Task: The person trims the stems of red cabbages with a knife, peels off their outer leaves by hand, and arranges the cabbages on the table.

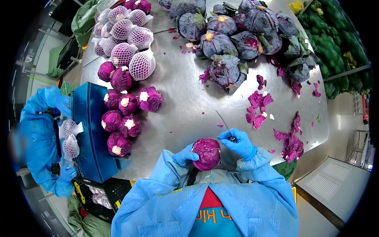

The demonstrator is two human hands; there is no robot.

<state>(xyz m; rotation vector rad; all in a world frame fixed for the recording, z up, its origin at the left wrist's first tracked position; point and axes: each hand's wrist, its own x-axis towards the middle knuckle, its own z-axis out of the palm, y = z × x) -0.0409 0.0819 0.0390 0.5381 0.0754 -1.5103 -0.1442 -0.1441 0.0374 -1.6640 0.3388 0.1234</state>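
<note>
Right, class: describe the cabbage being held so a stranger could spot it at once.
Start at the steel table and go to its near edge. There, a red cabbage sits between the left hand and right hand. It alone is held by gloves, beside a knife.

A single head-worn view looks steeply down over the wearer's chest, so the blue smock fills the bottom edge and both gloved hands sit close below the lens. It faces forward across the steel table (pixel 185 98), whose far edge with the pile of cabbages (pixel 244 35) curves along the top. The wide fisheye lens bends everything into a circle with black corners, taking in a co-worker (pixel 39 138) at the left and floor at the right.
</note>
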